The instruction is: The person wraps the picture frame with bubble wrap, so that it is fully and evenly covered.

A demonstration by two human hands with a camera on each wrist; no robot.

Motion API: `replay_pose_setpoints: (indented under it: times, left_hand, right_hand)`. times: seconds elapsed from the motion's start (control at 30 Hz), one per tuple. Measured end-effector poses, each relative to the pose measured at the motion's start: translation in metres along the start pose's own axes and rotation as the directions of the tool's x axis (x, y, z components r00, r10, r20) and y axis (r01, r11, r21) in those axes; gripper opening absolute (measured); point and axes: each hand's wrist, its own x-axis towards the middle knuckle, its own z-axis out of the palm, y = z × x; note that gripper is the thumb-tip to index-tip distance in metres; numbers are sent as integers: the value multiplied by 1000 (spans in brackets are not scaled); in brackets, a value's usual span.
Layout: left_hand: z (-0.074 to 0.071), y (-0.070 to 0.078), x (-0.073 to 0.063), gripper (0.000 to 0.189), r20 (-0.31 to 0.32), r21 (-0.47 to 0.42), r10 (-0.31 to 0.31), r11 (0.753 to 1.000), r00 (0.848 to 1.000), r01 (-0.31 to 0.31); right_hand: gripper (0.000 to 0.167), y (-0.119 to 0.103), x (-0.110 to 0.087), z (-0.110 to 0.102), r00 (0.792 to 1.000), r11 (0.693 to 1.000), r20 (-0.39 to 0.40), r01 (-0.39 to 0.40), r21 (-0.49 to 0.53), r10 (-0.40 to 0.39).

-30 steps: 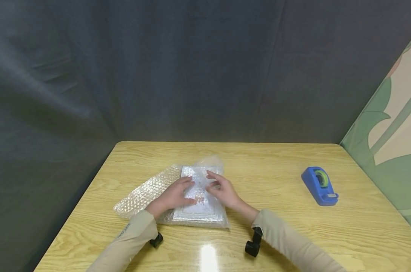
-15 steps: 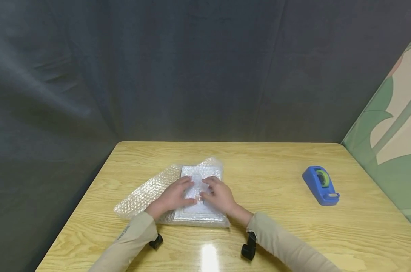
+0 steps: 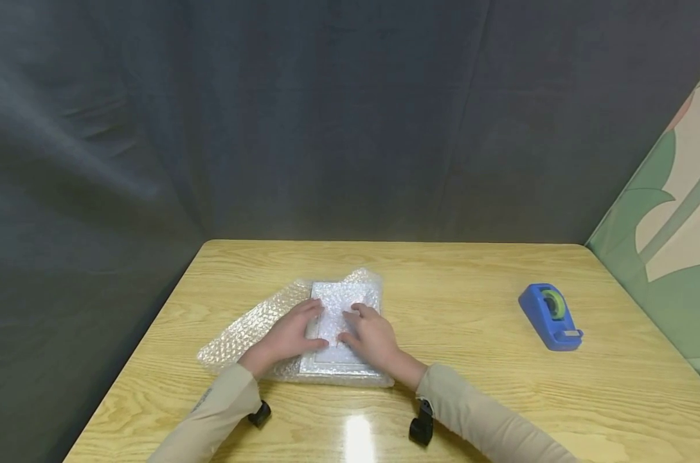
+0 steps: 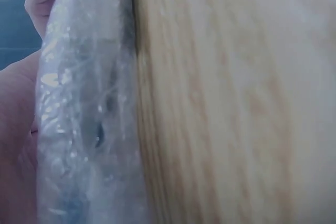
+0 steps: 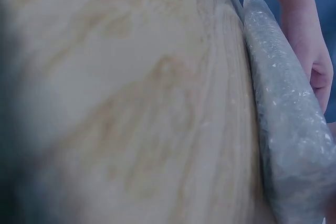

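Observation:
A flat white rectangular thing with a framed border (image 3: 341,358) lies under clear bubble wrap (image 3: 240,342) on the table. My left hand (image 3: 286,334) rests on its left side, fingers extended and thumb spread. On its right side my right hand (image 3: 374,339) presses down with slightly bent fingers. A loose flap of the wrap spreads out to the left, and a shorter end sticks up beyond the far edge. In the left wrist view the wrapped edge (image 4: 94,103) sits beside a hand (image 4: 18,93). The right wrist view shows the package's puffy side (image 5: 286,103).
A blue tape dispenser (image 3: 549,318) with a greenish roll stands on the right part of the wooden table (image 3: 465,283). A dark curtain (image 3: 350,128) hangs behind and at the left. A wall with a leaf pattern (image 3: 685,257) borders the right.
My right hand has come left and down onto the wrapped thing, its fingers now closer to my left hand. The left hand stays nearly in place on the wrap.

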Motion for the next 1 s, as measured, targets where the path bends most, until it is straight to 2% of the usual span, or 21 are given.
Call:
replay_pose_setpoints:
  times: [0.17, 0.27, 0.43, 0.53, 0.63, 0.7, 0.73, 0.83, 0.9, 0.93, 1.0]
  left_hand:
    - [2, 3, -2, 82, -21, 25, 7, 1000, 1000, -6]
    - [4, 4, 0, 81, -20, 42, 31, 999, 999, -30]
    - [7, 7, 5, 68, 71, 55, 88, 994, 994, -92]
    - [6, 7, 5, 64, 105, 81, 83, 992, 991, -91]
    - [6, 6, 4, 63, 109, 94, 71, 992, 992, -81]
    - [6, 5, 4, 63, 110, 81, 72, 993, 991, -82]
    - [6, 4, 5, 63, 111, 70, 75, 994, 991, -83]
    - [8, 3, 8, 65, 114, 45, 81, 995, 990, -87]
    - [8, 3, 10, 66, 114, 27, 91, 995, 989, -94]
    - [8, 3, 11, 66, 112, 19, 97, 995, 989, -100]
    - [8, 4, 13, 66, 108, 1, 108, 994, 988, -108]
  right_hand:
    - [46, 1, -1, 0, 1000, 999, 11, 16, 36, -17]
    - [46, 2, -1, -1, 1000, 998, 17, 15, 63, -16]
    - [48, 2, -2, -3, 999, 996, 35, 18, 83, -21]
    - [51, 1, -2, -4, 997, 995, 67, 25, 92, -31]
    - [53, 1, -2, -7, 993, 991, 107, 27, 128, -41]
    - [51, 4, -1, -10, 991, 976, 126, 26, 215, -54]
    - [49, 7, 0, -12, 991, 958, 125, 17, 285, -55]
    - [36, 16, 2, -18, 996, 868, 72, 4, 496, -46]
    - [31, 23, 3, -22, 1000, 835, 14, 5, 551, -15]
    - [30, 26, 4, -24, 1000, 837, -18, 8, 547, 2]
    - [33, 33, 6, -26, 997, 872, -64, 3, 489, 32]
